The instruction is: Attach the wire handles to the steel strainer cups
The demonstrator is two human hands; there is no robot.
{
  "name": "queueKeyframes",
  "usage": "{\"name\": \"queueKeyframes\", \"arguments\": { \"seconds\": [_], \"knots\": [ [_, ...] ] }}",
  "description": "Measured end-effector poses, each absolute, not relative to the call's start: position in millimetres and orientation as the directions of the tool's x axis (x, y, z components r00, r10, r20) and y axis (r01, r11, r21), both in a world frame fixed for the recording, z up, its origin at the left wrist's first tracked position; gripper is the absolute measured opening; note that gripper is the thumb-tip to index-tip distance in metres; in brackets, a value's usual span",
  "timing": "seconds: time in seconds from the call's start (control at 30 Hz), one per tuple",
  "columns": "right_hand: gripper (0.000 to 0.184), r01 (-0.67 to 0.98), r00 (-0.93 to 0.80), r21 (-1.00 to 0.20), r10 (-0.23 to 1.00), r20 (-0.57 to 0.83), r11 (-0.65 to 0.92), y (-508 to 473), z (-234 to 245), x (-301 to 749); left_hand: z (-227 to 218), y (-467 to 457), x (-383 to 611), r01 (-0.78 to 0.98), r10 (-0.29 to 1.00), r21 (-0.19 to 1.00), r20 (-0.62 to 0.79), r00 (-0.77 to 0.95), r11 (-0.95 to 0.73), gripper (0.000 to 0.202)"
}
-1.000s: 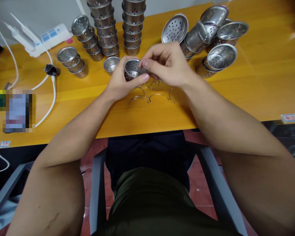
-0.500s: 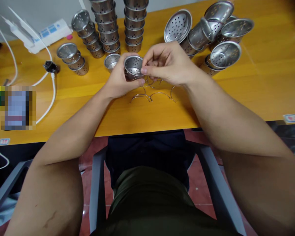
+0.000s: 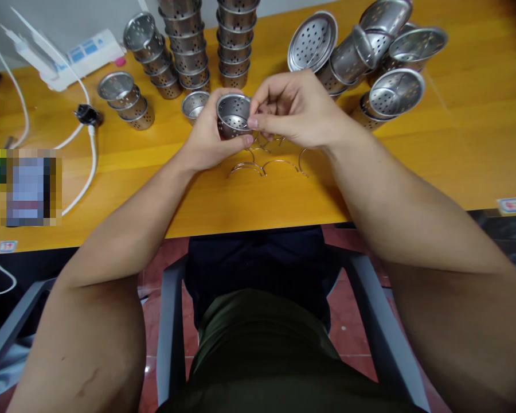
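Note:
My left hand (image 3: 208, 135) wraps round a perforated metal strainer cup (image 3: 234, 109), holding it tilted with its open mouth toward me, just above the table. At the cup's right rim, my right hand (image 3: 290, 112) is closed in a pinch, thumb against forefinger. A thin wire end shows at the thumb tip, inside the rim; the rest of it is hidden by the fingers. Several thin curved wires (image 3: 280, 162) lie on the table below both hands. Just left of the held cup stands another small perforated cup (image 3: 193, 105), partly covered by my left hand.
Stacked perforated cups (image 3: 234, 51) rise behind my hands, with a shorter stack (image 3: 126, 100) at left. More cups with wire handles (image 3: 398, 92) lie heaped at right. A power strip (image 3: 83, 60), white cable (image 3: 94, 166) and blurred-out phone (image 3: 30, 189) occupy the table's left side.
Hardly anything differs. The whole view has shifted slightly, while both hands keep the same hold at the cup.

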State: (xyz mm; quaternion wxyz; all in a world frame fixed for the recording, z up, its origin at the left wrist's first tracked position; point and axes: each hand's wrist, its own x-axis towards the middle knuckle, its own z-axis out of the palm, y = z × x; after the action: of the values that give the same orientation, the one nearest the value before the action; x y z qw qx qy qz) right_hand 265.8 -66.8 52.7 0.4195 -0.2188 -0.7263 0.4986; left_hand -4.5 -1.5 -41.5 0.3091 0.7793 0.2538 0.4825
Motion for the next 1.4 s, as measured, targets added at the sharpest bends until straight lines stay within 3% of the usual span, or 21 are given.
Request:
{"name": "queueKeyframes", "arguments": {
  "seconds": [0.13,0.27,0.4,0.53,0.7,0.8,0.93,1.17,1.4],
  "knots": [
    [0.061,-0.146,-0.573,-0.883,0.689,0.443,0.447,-58,45,265,-38,-4,-4,0.083,0.647,0.686,0.629,0.431,-0.723,0.103],
    [0.072,-0.192,-0.570,-0.839,0.639,0.517,0.508,-54,42,263,-25,-16,-4,0.196,0.748,0.751,0.521,0.411,-0.631,0.081],
    [0.073,-0.093,-0.496,-0.839,0.706,0.506,0.536,-58,42,263,-23,-17,-1,0.156,0.750,0.760,0.546,0.373,-0.631,0.079],
    [0.059,0.020,-0.371,-0.802,0.749,0.549,0.597,-61,42,266,-28,-3,-1,0.150,0.742,0.746,0.575,0.344,-0.649,0.075],
    [0.020,0.211,-0.463,-0.717,0.714,0.525,0.664,-63,43,273,-22,-4,0,0.098,0.737,0.745,0.617,0.276,-0.660,0.068],
    [0.022,0.224,-0.549,-0.691,0.675,0.494,0.688,-65,43,275,-15,-17,6,0.081,0.796,0.801,0.569,0.208,-0.593,0.073],
    [0.022,0.276,-0.575,-0.657,0.668,0.472,0.701,-69,47,276,-11,-25,9,0.091,0.798,0.807,0.548,0.251,-0.583,0.085],
    [0.031,0.382,-0.494,-0.706,0.777,0.389,0.596,-75,56,274,-21,-17,-1,0.100,0.716,0.735,0.607,0.346,-0.671,0.075],
    [0.017,0.428,-0.550,-0.677,0.767,0.331,0.599,-78,60,274,-38,-9,-5,0.104,0.705,0.723,0.616,0.352,-0.683,0.091]
  ]
}}
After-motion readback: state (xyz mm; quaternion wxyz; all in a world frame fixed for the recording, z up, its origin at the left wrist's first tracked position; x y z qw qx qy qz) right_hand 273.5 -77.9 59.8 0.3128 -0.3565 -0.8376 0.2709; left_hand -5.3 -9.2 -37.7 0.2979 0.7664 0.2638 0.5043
